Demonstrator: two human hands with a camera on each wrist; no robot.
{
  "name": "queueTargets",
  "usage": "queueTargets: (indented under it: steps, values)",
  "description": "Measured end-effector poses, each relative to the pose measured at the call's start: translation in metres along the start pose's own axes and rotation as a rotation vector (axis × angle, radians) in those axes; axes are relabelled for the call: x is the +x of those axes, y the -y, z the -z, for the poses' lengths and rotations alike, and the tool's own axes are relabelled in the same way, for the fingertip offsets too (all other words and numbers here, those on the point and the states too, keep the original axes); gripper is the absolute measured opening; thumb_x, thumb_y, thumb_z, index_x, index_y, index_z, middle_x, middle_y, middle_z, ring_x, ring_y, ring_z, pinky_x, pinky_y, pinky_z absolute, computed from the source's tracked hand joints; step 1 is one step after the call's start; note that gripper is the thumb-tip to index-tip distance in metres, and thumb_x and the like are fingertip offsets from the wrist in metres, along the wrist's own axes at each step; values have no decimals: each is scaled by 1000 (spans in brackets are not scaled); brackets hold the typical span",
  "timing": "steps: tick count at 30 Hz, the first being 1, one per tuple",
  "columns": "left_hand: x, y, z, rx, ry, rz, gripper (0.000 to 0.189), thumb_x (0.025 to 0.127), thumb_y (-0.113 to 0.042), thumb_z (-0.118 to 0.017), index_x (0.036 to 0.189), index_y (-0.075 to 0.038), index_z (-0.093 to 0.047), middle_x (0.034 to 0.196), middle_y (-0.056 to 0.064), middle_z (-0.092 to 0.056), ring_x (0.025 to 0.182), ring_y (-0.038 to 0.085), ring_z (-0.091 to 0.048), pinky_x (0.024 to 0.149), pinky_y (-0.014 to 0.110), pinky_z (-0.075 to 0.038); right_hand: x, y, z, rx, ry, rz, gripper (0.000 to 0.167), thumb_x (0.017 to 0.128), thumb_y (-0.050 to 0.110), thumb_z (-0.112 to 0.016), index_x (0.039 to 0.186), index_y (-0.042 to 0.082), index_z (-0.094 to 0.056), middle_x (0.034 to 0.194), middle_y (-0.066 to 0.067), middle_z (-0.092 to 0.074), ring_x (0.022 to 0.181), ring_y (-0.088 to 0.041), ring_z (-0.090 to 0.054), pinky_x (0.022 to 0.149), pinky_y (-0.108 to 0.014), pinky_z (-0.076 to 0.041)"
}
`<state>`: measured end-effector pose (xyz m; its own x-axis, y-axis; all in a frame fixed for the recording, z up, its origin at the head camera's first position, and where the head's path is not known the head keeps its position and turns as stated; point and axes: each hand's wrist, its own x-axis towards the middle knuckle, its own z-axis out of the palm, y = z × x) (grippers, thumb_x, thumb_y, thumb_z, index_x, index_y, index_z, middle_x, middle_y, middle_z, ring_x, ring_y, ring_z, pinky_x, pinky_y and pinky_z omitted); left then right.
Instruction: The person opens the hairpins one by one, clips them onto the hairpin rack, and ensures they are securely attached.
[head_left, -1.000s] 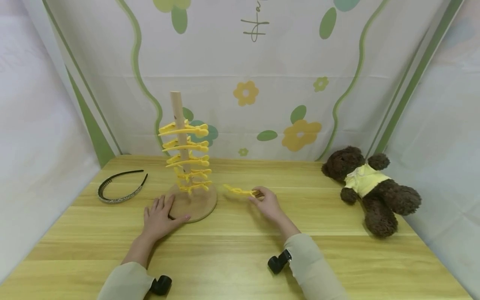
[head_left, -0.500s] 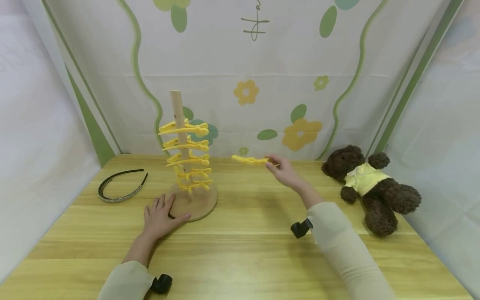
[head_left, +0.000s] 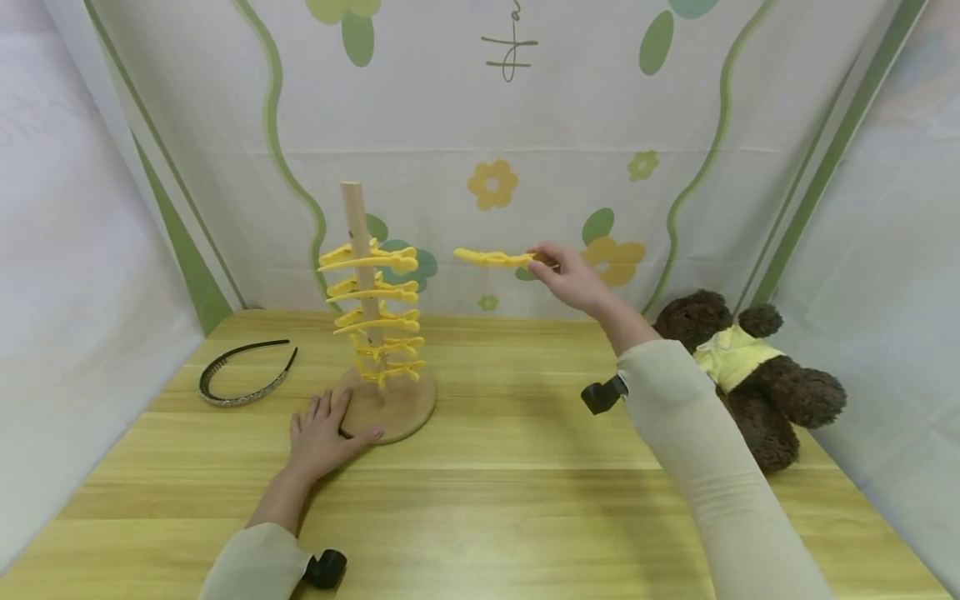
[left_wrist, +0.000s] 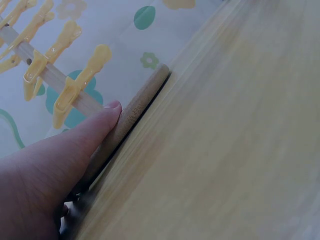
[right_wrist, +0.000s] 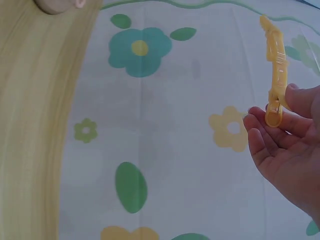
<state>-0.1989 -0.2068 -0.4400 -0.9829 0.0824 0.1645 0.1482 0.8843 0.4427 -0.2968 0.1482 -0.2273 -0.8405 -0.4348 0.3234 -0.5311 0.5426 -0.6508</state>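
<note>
In the head view, a wooden post [head_left: 352, 208] stands upright on a round wooden base [head_left: 408, 412]. Several yellow alligator hair clips [head_left: 393, 293] are clamped across the post, one above another. My left hand [head_left: 318, 442] lies with spread fingers on the near left part of the base, and the thumb [left_wrist: 102, 122] rests at its rim in the left wrist view. Raised to the right of the post, my right hand [head_left: 572, 279] pinches a yellow alligator hair clip [right_wrist: 278, 65] by its end. That clip points left toward the post and is apart from it, about level with the topmost clip.
A dark headband [head_left: 240, 396] with a glittery band lies left of the stand. At the right of the wooden table [head_left: 480, 517] lies a brown teddy bear [head_left: 802, 392] in a yellow top, partly behind my right sleeve. A patterned cloth [head_left: 450, 100] hangs at the back.
My right hand has lifted the hair clip from close to the tabletop up to the height of the top clips. My left hand has stayed on the base.
</note>
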Motion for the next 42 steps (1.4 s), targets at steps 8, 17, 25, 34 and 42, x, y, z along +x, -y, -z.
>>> queueTargets:
  steps: [8,17,25,34,42]
  values:
    - [1,-1,-1,9,7,7,93,71,-64,-50,135,-2,-25,135,29,-15,122,45,-8,89,63,2,20,27,9,-23,-2,28,31,90,16,-47,115,-2,-49,97,-13,-53,84,-22,-48,70,-32,-40]
    - [0,-2,1,13,-2,5,92,71,-63,-51,135,-2,-25,135,29,-15,122,45,-8,89,63,1,43,61,-8,-59,-61,83,23,87,18,-53,102,1,-57,81,-7,-56,65,-18,-42,56,-25,-35]
    - [0,-3,0,6,0,4,93,71,-64,-50,135,-1,-25,135,29,-15,122,45,-8,88,63,1,60,83,-38,-2,-73,161,17,85,19,-56,92,4,-60,72,-6,-53,58,-17,-41,51,-25,-34]
    - [2,-3,-2,8,-16,-7,92,71,-64,-51,135,-2,-26,135,29,-16,122,45,-9,88,63,1,71,103,-57,7,-80,192,17,85,19,-55,91,4,-60,68,-6,-51,55,-16,-39,50,-23,-33]
    - [1,-2,-2,5,-18,-10,93,71,-64,-51,134,-2,-26,135,29,-17,122,45,-9,88,63,1,72,112,-63,12,-78,188,18,86,19,-55,93,3,-59,68,-6,-50,55,-16,-38,50,-23,-32]
